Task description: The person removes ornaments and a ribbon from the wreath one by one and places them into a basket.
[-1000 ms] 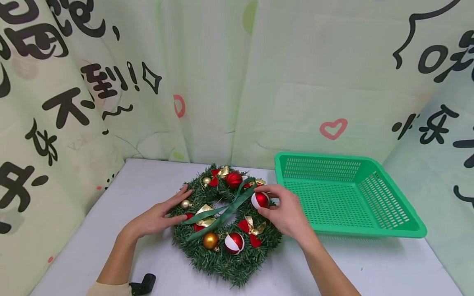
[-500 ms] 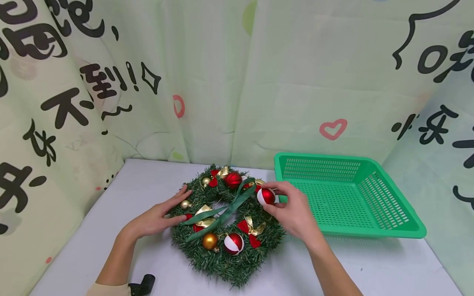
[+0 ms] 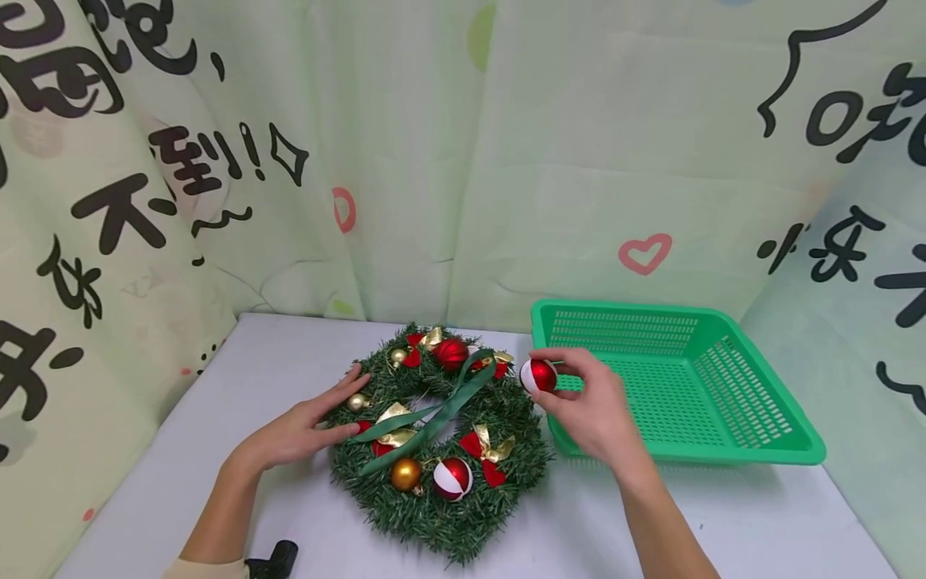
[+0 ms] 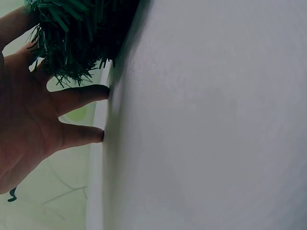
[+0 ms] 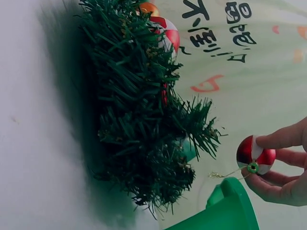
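Observation:
A green Christmas wreath [image 3: 463, 523] lies on the white table, carrying gold and red balls, red-and-gold bows and a green ribbon [image 3: 452, 406]. My left hand [image 3: 297, 430] rests on its left side with fingers spread; in the left wrist view two fingertips meet the tabletop beside the needles. My right hand [image 3: 589, 402] pinches a red-and-white Christmas ball [image 3: 538, 375] between thumb and fingers, just off the wreath's upper right edge. A thin gold loop [image 5: 216, 175] dangles from the ball's cap in the right wrist view. Another red-and-white ball [image 3: 452, 478] sits on the wreath's front.
A green plastic basket [image 3: 767, 450] stands right of the wreath, its left rim close behind the right hand. Printed cloth [image 3: 557, 161] hangs behind the table [image 3: 282, 346] and along both sides. A black strap piece [image 3: 278, 559] shows at the left wrist.
My right hand has drawn the red-and-white ball away from the wreath, rightward and slightly up, toward the basket's left rim. The left hand has stayed on the wreath.

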`<control>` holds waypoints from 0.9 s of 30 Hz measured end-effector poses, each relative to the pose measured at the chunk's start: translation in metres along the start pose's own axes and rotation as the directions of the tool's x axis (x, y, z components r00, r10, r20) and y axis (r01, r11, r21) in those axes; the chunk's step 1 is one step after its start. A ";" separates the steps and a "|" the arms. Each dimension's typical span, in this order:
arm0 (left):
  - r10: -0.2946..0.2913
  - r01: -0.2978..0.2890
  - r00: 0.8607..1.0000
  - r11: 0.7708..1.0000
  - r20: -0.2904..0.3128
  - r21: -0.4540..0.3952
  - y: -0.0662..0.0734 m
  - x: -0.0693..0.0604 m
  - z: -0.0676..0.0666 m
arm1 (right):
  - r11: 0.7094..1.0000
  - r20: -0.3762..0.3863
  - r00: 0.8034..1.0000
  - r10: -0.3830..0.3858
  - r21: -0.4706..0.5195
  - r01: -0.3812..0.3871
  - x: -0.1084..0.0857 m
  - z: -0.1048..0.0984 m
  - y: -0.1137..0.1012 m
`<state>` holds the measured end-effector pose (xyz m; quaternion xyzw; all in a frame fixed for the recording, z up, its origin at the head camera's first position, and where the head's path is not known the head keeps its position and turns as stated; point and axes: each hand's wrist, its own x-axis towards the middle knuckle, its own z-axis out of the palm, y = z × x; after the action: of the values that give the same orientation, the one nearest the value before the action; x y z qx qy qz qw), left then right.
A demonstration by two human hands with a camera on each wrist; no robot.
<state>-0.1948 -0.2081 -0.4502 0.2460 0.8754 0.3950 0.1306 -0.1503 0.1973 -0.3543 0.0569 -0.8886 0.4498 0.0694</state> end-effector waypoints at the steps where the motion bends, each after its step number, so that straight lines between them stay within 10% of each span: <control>1: 0.000 0.000 1.000 1.000 -0.002 0.003 0.000 0.000 0.000 | 1.000 -0.005 1.000 -0.001 -0.004 0.001 0.000 -0.002 0.000; 27: 0.001 -0.001 1.000 1.000 -0.005 0.006 -0.002 0.000 0.000 | 0.991 -0.059 0.996 0.067 -0.110 -0.073 0.007 -0.026 0.019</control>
<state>-0.1948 -0.2093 -0.4519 0.2458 0.8767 0.3933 0.1273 -0.1587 0.2294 -0.3531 0.0091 -0.9117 0.4028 0.0812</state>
